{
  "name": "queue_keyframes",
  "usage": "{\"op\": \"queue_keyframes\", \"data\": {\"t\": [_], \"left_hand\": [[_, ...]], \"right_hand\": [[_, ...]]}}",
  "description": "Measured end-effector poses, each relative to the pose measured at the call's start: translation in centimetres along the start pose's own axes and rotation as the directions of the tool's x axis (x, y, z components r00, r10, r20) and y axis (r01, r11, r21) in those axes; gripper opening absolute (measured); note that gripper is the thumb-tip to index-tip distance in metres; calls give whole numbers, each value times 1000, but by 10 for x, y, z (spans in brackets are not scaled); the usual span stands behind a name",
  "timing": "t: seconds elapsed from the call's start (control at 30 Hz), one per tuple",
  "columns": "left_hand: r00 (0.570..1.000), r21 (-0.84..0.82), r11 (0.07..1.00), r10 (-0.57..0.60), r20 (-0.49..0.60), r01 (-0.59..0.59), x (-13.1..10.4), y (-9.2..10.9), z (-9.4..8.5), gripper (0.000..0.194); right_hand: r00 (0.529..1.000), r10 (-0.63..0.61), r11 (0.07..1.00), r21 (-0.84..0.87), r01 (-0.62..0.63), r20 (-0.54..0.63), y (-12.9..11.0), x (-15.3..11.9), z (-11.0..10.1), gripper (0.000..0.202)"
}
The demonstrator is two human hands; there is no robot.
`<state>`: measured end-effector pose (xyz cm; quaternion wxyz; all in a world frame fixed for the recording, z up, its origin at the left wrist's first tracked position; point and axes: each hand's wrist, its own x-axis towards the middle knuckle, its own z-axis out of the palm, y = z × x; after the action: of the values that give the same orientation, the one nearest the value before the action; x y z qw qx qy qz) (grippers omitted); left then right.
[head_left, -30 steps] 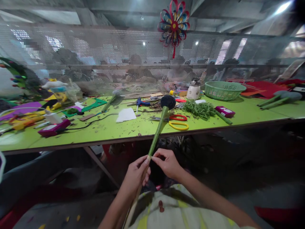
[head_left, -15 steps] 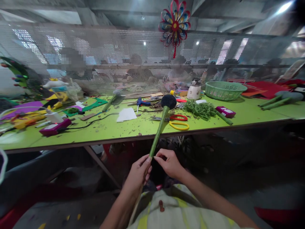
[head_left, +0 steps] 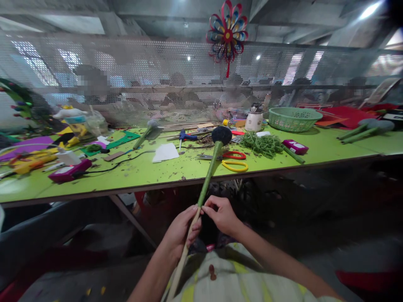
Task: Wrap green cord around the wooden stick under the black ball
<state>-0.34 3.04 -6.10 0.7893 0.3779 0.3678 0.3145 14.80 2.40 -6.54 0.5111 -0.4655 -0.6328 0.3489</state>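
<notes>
A long stick (head_left: 209,178) wrapped in green on its upper part, bare and pale below, slants up from my lap. Its dark round head (head_left: 221,135) stands in front of the table's scissors. My left hand (head_left: 184,228) is closed around the bare part, just under the lower end of the green wrap. At that same end my right hand (head_left: 221,213) pinches with thumb and forefinger against the stick; whatever is between those fingertips is too small to make out.
On the green table (head_left: 135,174) lie scissors (head_left: 234,161), a blue glue gun (head_left: 187,136), white paper (head_left: 165,152), green strands (head_left: 262,144), magenta devices and a green basket (head_left: 294,119). The table's front edge runs beyond my hands.
My left hand has shifted its grip, showing more of the pale stick. My right fingertips have moved slightly left, onto the end of the green wrap. The view has shifted a little.
</notes>
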Motion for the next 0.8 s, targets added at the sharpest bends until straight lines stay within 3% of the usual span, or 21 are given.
{"op": "queue_keyframes", "data": {"t": [0.5, 0.67, 0.8], "left_hand": [[994, -141, 988, -41, 106, 56, 2, -3, -10, 15], [992, -136, 988, -57, 110, 71, 1, -4, -8, 18], [997, -99, 995, -19, 79, 27, -2, -4, -2, 19]], "right_hand": [[1000, 9, 999, -52, -9, -1, 1, -5, 1, 17], [1000, -2, 1000, 4, 2, 4, 5, -6, 0, 14], [997, 71, 991, 110, -72, 16, 10, -5, 0, 14]]}}
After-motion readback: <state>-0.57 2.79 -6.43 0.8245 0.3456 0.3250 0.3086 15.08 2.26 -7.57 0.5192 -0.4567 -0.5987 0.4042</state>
